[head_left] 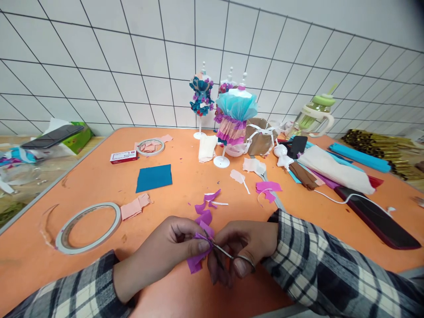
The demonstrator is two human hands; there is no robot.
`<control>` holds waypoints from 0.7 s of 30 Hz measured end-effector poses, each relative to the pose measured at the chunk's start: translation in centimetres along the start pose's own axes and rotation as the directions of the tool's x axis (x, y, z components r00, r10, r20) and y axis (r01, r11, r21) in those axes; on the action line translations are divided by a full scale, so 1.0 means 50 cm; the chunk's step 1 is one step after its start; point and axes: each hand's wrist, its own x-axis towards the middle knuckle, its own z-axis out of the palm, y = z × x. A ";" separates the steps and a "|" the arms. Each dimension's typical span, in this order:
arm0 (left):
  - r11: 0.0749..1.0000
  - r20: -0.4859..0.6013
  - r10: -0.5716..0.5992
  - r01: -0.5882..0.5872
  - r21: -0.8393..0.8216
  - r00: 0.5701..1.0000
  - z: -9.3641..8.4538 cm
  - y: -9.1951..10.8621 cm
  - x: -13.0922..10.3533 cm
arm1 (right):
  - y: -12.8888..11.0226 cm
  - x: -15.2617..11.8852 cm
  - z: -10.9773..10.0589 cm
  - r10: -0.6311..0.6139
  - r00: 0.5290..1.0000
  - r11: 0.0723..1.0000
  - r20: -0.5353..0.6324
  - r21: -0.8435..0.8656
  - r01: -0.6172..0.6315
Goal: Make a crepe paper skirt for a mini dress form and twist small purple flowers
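Observation:
My left hand [175, 243] pinches a piece of purple paper [195, 264] between thumb and fingers, low at the middle of the view. Close on its right, my right hand [241, 247] has its fingers in the handles of small scissors [223, 251]. The scissor blades point left and meet the purple paper at my left fingertips. Curled purple scraps [208, 201] and a thin white strip lie on the orange table [172, 291] just beyond my hands.
Behind stand small dress forms in paper dresses [236, 106]. Left are a large tape roll [88, 227], a blue sheet [154, 178], a small box [123, 157] and pink paper [135, 206]. Right are magenta scraps [268, 189], a dark case [377, 218], folded papers and a bottle [316, 112].

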 end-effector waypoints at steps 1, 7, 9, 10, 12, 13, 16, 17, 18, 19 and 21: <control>1.000 -0.006 0.002 -0.002 -0.002 1.000 0.000 0.000 0.000 | 0.002 0.000 0.000 -0.003 1.000 1.000 -0.003 0.005 0.003; 0.999 0.007 -0.006 0.006 0.049 1.000 -0.001 -0.002 0.001 | 0.001 -0.001 -0.003 -0.001 1.000 1.000 0.004 0.017 0.001; 0.997 0.014 -0.003 0.002 0.083 1.000 -0.001 -0.001 0.001 | -0.001 -0.002 -0.003 0.007 1.000 1.000 0.019 0.015 -0.008; 0.996 0.013 0.000 -0.001 0.088 1.000 -0.001 0.000 0.001 | -0.001 -0.003 -0.003 0.010 1.000 1.000 0.016 0.017 -0.010; 0.996 0.004 0.005 -0.005 0.084 1.000 0.000 0.000 0.000 | 0.001 -0.003 -0.003 0.017 1.000 0.999 -0.004 0.031 -0.017; 0.997 0.003 0.005 -0.005 0.082 1.000 0.001 0.000 0.000 | 0.001 -0.003 -0.004 0.024 1.000 0.999 -0.012 0.039 -0.023; 0.996 0.011 0.001 -0.002 0.087 1.000 0.002 0.001 -0.001 | 0.002 -0.003 -0.004 0.042 0.999 0.998 0.000 0.053 -0.042; 0.996 0.011 -0.002 0.001 0.089 1.000 0.002 0.001 -0.001 | 0.002 -0.003 -0.004 0.050 0.999 0.998 -0.003 0.049 -0.050; 0.996 0.008 -0.005 0.004 0.091 1.000 0.002 0.000 -0.001 | 0.001 -0.004 -0.004 0.054 0.999 0.998 -0.010 0.046 -0.053; 0.996 0.005 -0.010 0.010 0.091 1.000 0.001 0.000 0.000 | 0.000 -0.004 -0.004 0.055 0.998 0.998 -0.018 0.043 -0.054; 0.996 -0.002 -0.021 0.021 0.085 1.000 0.000 0.001 0.001 | 0.000 -0.005 -0.005 0.052 0.998 0.998 -0.037 0.039 -0.051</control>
